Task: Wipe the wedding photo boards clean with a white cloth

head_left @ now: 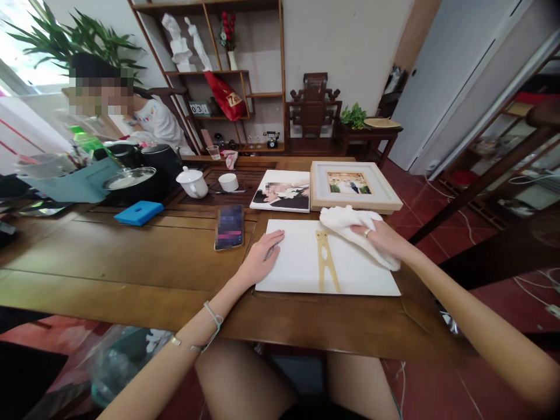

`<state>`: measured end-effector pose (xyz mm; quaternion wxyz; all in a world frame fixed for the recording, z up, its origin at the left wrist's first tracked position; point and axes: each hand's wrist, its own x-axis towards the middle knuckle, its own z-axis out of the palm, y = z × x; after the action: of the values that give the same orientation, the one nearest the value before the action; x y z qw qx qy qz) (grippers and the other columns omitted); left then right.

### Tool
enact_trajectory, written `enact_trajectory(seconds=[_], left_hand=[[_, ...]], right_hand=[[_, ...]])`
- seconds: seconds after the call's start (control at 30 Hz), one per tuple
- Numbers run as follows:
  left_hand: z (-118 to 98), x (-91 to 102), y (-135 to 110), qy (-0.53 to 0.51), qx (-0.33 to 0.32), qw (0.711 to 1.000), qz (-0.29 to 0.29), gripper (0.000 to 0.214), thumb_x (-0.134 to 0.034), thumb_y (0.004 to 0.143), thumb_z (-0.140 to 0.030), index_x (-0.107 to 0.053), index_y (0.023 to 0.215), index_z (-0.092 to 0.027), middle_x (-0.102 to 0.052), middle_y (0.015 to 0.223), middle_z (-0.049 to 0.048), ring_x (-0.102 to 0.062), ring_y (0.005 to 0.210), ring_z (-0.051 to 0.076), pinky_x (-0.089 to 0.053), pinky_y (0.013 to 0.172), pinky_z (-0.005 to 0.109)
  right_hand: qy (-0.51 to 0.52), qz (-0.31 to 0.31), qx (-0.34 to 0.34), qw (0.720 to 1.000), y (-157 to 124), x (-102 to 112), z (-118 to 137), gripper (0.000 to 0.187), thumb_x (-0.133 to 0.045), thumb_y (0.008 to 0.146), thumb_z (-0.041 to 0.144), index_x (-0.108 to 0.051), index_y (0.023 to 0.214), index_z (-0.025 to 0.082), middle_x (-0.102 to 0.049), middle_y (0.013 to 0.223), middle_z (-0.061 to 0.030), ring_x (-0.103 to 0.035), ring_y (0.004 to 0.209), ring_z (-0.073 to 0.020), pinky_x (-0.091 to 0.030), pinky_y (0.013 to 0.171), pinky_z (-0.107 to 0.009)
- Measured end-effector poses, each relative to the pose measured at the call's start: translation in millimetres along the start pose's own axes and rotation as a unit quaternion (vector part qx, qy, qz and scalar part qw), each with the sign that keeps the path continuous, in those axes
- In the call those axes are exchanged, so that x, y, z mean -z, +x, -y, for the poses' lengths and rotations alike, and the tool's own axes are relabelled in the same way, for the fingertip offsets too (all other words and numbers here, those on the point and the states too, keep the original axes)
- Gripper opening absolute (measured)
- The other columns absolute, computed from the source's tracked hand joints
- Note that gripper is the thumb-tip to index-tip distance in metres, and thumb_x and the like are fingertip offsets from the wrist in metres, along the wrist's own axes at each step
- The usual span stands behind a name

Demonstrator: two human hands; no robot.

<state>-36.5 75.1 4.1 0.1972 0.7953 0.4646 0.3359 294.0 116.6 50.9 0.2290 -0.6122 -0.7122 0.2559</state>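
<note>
A white rectangular board [289, 271] lies flat on the wooden table, with a tan, two-legged flat piece [322, 248] at its middle. My left hand [261, 256] rests on the board's left edge, fingers stretched out and holding nothing. At the board's upper right, my right hand [381, 238] grips a bunched white cloth [345, 219] that lies over that corner. Some of the right fingers are hidden in the folds.
Behind the board are a photo print [280, 198] and a light-wood picture frame [385, 195]. A phone [230, 227], blue block [139, 213], lidded white cup [192, 184] and small white bowl [228, 182] stand leftward. A person [161, 122] sits at the far left.
</note>
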Motion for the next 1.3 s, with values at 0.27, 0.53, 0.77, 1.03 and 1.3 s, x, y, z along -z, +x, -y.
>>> enact_trajectory(seconds=[0.27,0.53,0.77,1.03,1.3], left_hand=[[-1,-1.2,0,0.025,0.014,0.999,0.043,0.048,-0.034,0.097,-0.032,-0.047,0.139,-0.014,-0.039,0.152,0.0126,-0.030,0.145,0.024,-0.022,0.119,0.050],[-1,-0.1,-1,0.052,0.025,0.995,0.077,0.047,-0.032,0.098,-0.032,-0.047,0.140,-0.017,-0.041,0.151,0.0097,-0.032,0.144,0.022,-0.017,0.120,0.050],[-2,-0.4,0,0.038,0.025,0.997,0.063,0.046,-0.032,0.097,-0.032,-0.051,0.136,-0.017,-0.044,0.149,0.0103,-0.034,0.142,0.023,-0.018,0.120,0.051],[3,-1.6,0,0.016,0.017,0.998,0.052,0.045,-0.031,0.096,-0.026,-0.053,0.135,-0.018,-0.047,0.147,0.0103,-0.037,0.141,0.022,-0.021,0.119,0.052],[1,0.2,2,0.017,0.019,0.998,0.059,0.045,-0.033,0.095,-0.028,-0.055,0.134,-0.020,-0.048,0.147,0.0099,-0.038,0.140,0.024,-0.022,0.118,0.053]], right_hand=[[-0.060,0.068,0.205,0.975,-74,-22,32,0.042,-0.049,0.088,0.030,-0.056,0.128,0.018,-0.056,0.132,-0.0127,-0.047,0.127,-0.0271,-0.035,0.109,-0.047],[-0.119,0.007,0.226,0.967,-20,-36,33,0.040,-0.045,0.092,0.037,-0.058,0.123,0.014,-0.052,0.135,-0.0168,-0.043,0.128,-0.0314,-0.034,0.108,-0.049],[-0.255,0.044,0.244,0.934,-50,-60,57,0.064,-0.051,0.068,0.010,-0.051,0.131,0.008,-0.041,0.145,-0.0224,-0.029,0.135,-0.0391,-0.020,0.110,-0.060],[-0.198,0.163,0.354,0.899,-105,-64,81,0.075,-0.057,0.062,0.015,-0.047,0.137,0.013,-0.037,0.151,-0.0175,-0.021,0.142,-0.0360,-0.008,0.116,-0.057],[-0.260,0.108,0.205,0.937,-30,-63,83,0.074,-0.054,0.079,0.026,-0.032,0.148,0.010,-0.028,0.156,-0.0141,-0.017,0.145,-0.0338,-0.010,0.115,-0.060]])
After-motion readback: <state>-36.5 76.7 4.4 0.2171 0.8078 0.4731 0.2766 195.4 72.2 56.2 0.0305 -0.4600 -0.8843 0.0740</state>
